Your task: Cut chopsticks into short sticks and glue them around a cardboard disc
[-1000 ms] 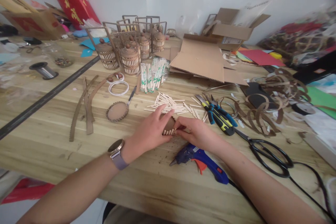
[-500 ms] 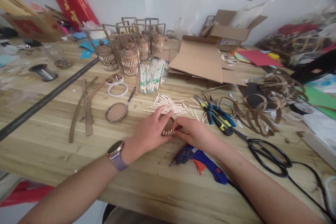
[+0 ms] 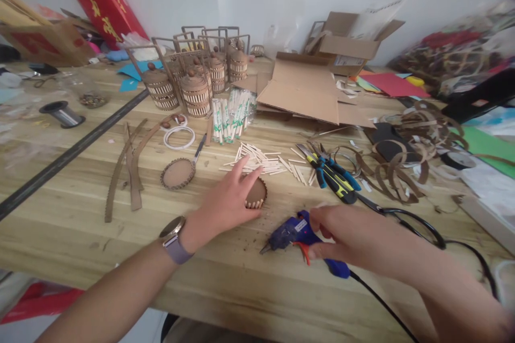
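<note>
My left hand hovers at the left edge of a small round brown base, fingers spread; contact with it cannot be made out. Short pale sticks stand in a row along the base's near rim. My right hand is closed round a blue hot glue gun, with the thumb by its orange trigger. The gun lies on the table, nozzle pointing left. Just beyond the base is a loose pile of thin wooden sticks.
A second round base and curved brown strips lie left. Finished lidded baskets stand behind, near flattened cardboard. Pliers, a yellow-black cutter, black scissors and curled strips lie right.
My right hand has left the base's rim and moved right and nearer, onto the glue gun. My left hand has stayed by the base, which now shows more fully.
</note>
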Available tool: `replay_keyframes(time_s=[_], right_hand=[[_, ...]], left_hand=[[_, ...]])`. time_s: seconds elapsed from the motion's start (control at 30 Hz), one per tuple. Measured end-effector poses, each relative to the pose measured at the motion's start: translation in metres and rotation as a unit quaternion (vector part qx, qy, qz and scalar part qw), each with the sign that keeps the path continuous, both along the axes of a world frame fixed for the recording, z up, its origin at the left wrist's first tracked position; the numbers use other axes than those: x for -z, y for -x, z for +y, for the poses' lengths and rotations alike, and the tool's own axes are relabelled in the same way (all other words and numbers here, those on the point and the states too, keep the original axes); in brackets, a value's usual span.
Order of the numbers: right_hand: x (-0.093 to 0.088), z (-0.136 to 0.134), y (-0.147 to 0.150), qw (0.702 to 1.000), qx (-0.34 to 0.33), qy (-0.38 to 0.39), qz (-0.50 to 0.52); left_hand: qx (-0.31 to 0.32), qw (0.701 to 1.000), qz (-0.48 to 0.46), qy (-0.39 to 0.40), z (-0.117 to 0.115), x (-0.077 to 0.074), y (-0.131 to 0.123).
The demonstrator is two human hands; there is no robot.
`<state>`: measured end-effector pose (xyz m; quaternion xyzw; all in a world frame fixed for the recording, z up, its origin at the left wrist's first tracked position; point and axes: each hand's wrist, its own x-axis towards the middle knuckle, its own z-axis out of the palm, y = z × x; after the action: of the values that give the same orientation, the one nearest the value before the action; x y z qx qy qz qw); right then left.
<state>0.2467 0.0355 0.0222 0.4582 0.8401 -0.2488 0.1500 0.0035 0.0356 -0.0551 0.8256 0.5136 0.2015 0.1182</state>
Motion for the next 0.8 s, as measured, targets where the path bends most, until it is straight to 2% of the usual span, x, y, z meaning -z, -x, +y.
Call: replay_keyframes(time_s=[0.13, 0.23, 0.33, 0.43, 0.53, 0.6, 0.7, 0.77, 0.8], right_hand=[[0.021, -0.015, -0.009, 0.998, 0.051, -0.001, -0.027], [0.032, -0.019, -0.015, 0.997, 0.071, -0.004, 0.031], [0.032, -0.022, -0.020, 0.990, 0.104, 0.011, 0.096], [0.026, -0.025, -0.028, 0.970, 0.161, -0.025, 0.183], [0.025, -0.026, -0.036, 0.914, 0.233, -0.048, 0.328], [0.029, -0.026, -0.038, 0.872, 0.280, -0.029, 0.401], [0.035, -0.021, -0.030, 0.804, 0.329, 0.072, 0.490], [0.039, -0.014, -0.018, 0.757, 0.330, 0.161, 0.540], [0.041, -0.010, -0.013, 0.747, 0.328, 0.188, 0.547]], left_hand=[[-0.029, 1.000, 0.008, -0.008, -0.001, 0.001, -0.006], [-0.043, 0.999, 0.014, 0.000, -0.002, 0.000, -0.008], [-0.048, 0.999, 0.012, 0.002, -0.003, -0.001, -0.008], [-0.049, 0.999, 0.005, 0.011, -0.002, -0.002, -0.009], [-0.050, 0.998, 0.008, 0.025, -0.001, -0.001, -0.008], [-0.053, 0.998, 0.013, 0.026, -0.001, -0.001, -0.008], [-0.055, 0.998, 0.018, 0.020, -0.001, -0.001, -0.008], [-0.053, 0.998, 0.016, 0.017, -0.001, -0.002, -0.008], [-0.052, 0.998, 0.015, 0.016, -0.001, -0.002, -0.008]])
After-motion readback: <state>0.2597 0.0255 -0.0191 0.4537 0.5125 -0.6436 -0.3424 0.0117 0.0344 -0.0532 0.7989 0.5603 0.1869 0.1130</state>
